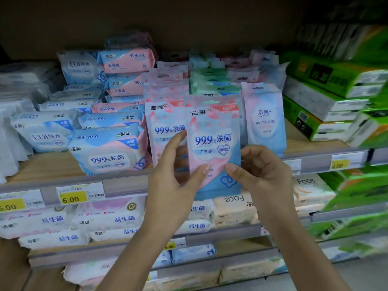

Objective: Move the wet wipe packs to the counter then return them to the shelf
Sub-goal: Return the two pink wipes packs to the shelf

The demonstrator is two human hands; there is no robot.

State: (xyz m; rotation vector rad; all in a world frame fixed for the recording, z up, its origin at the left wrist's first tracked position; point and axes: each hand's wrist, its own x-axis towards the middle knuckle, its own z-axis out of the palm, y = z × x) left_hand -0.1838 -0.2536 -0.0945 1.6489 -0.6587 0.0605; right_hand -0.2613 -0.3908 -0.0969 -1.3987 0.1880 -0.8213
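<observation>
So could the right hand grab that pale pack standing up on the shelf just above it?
Probably, once it lets go. The right hand is pinching the held pack together with the left hand. The pale pack stands at the front of the shelf, with nothing else before it.

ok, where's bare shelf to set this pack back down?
Two bare wood patches on the shelf: front left, between the white packs and the big flat 99.9% pack; and right, between the pale upright pack and the green boxes. Upright rows behind the held pack are crowded.
</observation>
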